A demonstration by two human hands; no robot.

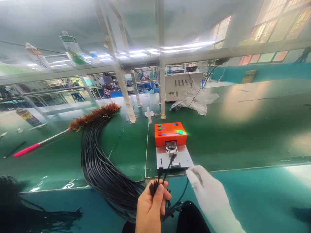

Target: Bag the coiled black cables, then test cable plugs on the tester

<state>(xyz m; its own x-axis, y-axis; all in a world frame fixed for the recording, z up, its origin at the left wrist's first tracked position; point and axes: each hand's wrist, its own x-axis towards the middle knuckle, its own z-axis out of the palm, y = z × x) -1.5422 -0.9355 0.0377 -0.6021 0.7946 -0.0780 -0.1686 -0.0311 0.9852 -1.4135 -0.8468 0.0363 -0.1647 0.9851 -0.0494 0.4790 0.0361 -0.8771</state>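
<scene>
My left hand (154, 202), bare, is closed on several black cable ends at the bottom middle. One cable (169, 166) runs up from it to a metal fixture (171, 152) with a small digital gauge (171, 145). Behind the gauge stands an orange box (170, 132) with green and red buttons, one green light glowing. My right hand (200, 179), in a white glove, is at the front right corner of the metal plate (186, 158), fingers bent together near a black cable; whether it grips the cable is unclear. A thick bundle of black cables (102, 165) lies left of my left hand.
A brown duster (94, 116) with a pink handle (26, 150) lies on the green table (218, 142) at the left. Metal posts (161, 64) rise at the table's back. Behind are plastic bags (199, 100) and a pale metal case (181, 84). More black cables (48, 220) hang at lower left.
</scene>
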